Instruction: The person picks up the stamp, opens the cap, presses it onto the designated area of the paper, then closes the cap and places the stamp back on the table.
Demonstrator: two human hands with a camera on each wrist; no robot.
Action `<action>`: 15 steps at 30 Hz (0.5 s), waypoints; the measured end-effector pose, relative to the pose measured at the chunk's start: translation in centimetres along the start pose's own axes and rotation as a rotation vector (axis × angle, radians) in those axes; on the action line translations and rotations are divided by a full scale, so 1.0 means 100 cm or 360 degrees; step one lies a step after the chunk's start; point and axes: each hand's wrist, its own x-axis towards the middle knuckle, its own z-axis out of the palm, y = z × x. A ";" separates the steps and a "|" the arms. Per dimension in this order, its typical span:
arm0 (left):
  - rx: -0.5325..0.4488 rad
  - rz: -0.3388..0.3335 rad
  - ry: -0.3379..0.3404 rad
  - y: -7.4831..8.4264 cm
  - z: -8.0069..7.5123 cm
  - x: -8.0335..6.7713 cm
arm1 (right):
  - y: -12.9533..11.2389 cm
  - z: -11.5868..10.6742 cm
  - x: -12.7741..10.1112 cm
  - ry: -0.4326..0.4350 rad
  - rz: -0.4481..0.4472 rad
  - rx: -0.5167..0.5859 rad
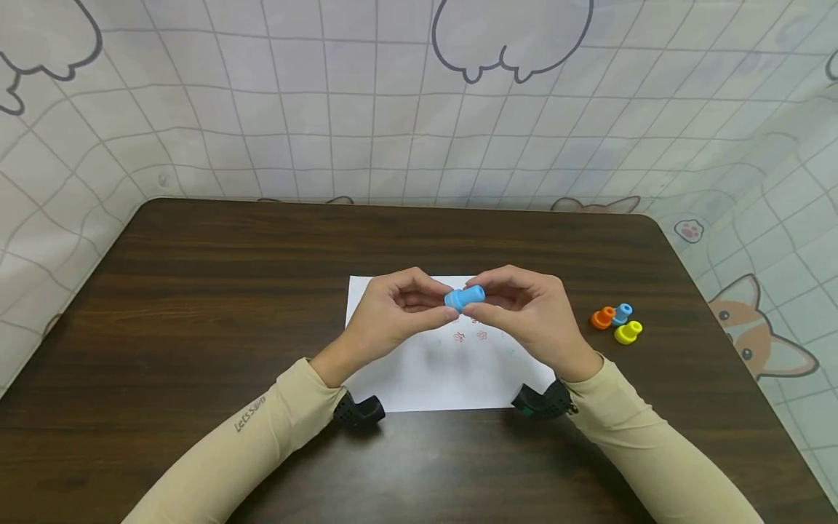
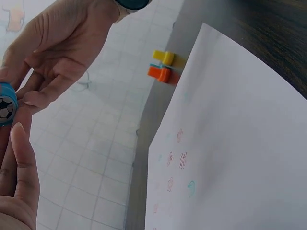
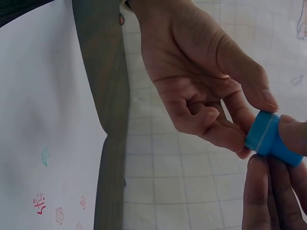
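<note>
Over the sheet of paper [image 1: 419,378], both hands hold one blue toy stamp [image 1: 466,297]. The left hand [image 1: 406,309] pinches its wider capped end between thumb and fingers. At the narrower end, the right hand [image 1: 527,309] grips the body the same way. In the right wrist view a thin pale seam runs round the stamp [image 3: 266,136] between cap and body. A black-and-white football picture marks the end of the stamp [image 2: 6,109] in the left wrist view. Small red and green prints [image 2: 182,160] show on the paper.
On the dark wooden table [image 1: 196,327], right of the paper, stand an orange stamp [image 1: 602,318], a second blue stamp [image 1: 623,314] and a yellow stamp [image 1: 628,332], close together. A white grid-patterned sheet [image 1: 366,109] with cartoon animals hangs behind the table and along its sides.
</note>
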 end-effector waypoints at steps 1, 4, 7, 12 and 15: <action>0.0018 0.0001 -0.0006 0.001 0.000 0.000 | 0.000 0.000 0.000 -0.0006 -0.0004 -0.0001; 0.0079 0.0011 -0.0020 0.002 -0.001 -0.001 | -0.001 -0.001 -0.001 -0.0020 -0.0012 -0.0007; 0.0154 0.0023 -0.0023 0.004 -0.002 -0.002 | -0.002 -0.002 -0.001 -0.0031 -0.0012 -0.0018; 0.0232 0.0024 -0.0017 0.005 -0.002 -0.003 | -0.004 -0.002 -0.002 -0.0045 -0.0014 -0.0031; 0.0269 0.0042 -0.0014 0.006 -0.002 -0.003 | -0.005 -0.003 -0.002 -0.0055 -0.0028 -0.0038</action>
